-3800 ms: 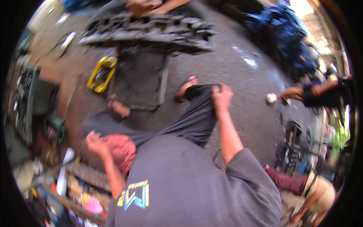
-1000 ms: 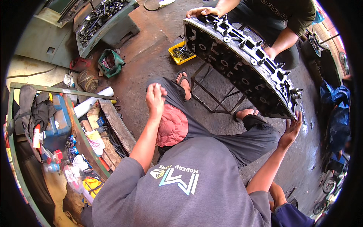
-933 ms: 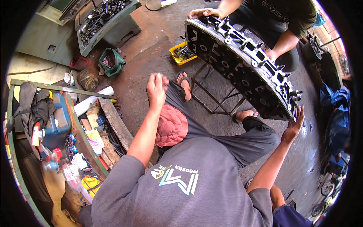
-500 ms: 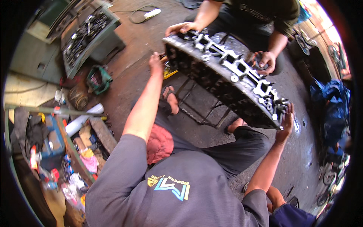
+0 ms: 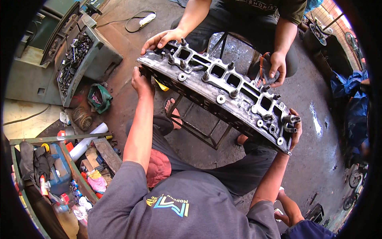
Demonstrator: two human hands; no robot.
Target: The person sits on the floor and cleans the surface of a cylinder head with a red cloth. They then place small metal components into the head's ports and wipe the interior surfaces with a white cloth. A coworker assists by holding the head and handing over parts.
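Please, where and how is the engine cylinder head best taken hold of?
Probably by both short ends, the left hand from below and outside, the right hand around the opposite end. The engine cylinder head is long, studs stand up along its top, and a co-worker's hand rests over its left end.
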